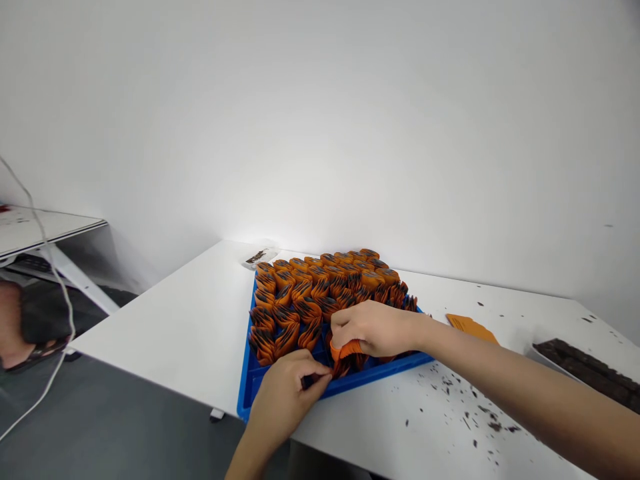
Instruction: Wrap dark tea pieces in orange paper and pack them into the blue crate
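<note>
A blue tray [243,390] sits on the white table, filled with rows of orange-and-black bundles [287,327] of thin, layered pieces, their dark-streaked edges upward. My right hand [373,327] is closed around a bright orange bundle of thin pieces [349,349] in the tray's near part. Close by, my left hand [293,387] reaches over the near rim with thumb and forefinger pinched together, touching the foot of an orange-and-black bundle. What lies between those fingertips is too small to make out. My right hand hides part of the front row.
Right of the tray lies a flat orange piece [470,327]. Dark crumbs [475,407] are scattered on the table [190,320]. A container of dark brown material [590,370] stands at the right edge, a clear bag [260,257] behind the tray. Another person's foot [20,353] shows left.
</note>
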Available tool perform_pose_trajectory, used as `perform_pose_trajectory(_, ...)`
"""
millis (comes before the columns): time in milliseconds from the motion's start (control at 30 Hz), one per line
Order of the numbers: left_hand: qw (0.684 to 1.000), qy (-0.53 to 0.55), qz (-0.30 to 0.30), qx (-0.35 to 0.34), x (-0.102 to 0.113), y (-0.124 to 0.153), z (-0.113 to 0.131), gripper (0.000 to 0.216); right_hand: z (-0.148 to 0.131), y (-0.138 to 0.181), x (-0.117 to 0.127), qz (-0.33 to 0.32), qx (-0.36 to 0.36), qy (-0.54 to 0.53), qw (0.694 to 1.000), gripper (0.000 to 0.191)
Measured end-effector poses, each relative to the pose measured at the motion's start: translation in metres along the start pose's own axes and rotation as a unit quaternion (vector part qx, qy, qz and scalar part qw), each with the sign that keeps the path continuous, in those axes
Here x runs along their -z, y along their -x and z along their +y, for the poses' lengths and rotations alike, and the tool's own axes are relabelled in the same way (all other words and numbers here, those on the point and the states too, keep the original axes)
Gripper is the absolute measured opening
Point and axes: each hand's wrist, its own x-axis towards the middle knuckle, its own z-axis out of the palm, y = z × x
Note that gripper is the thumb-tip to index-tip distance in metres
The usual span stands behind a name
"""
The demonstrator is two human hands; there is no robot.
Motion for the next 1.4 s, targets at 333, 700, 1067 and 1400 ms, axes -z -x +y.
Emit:
perform_pose_trajectory(333, 1.000, -0.009, -0.002, -0.018, -0.001, 0.006, -0.001, 0.016, -0.015, -0.012, 0.003, -0.026, 0.000, 0.086, 0.996, 0.017)
perform_pose_trajectory(700, 0.990, -0.091, -0.021, -0.104, 0.000, 0.016, -0.004, 0.023, -0.008, -0.011, -0.004, -0.020, 0.025, 0.068, 0.997, 0.025)
perform_pose_trajectory(1067, 0.976, -0.200, 0.002, -0.081, -0.012, 0.014, -0.006, 0.020, -0.018, -0.026, -0.012, -0.047, 0.038, 0.141, 0.988, 0.017)
perform_pose_trajectory(1400, 0.985, -0.147, 0.033, -0.084, -0.016, 0.016, -0.012, 0.020, 0.000, -0.010, 0.007, 0.002, 0.008, -0.049, 0.999, 0.016)
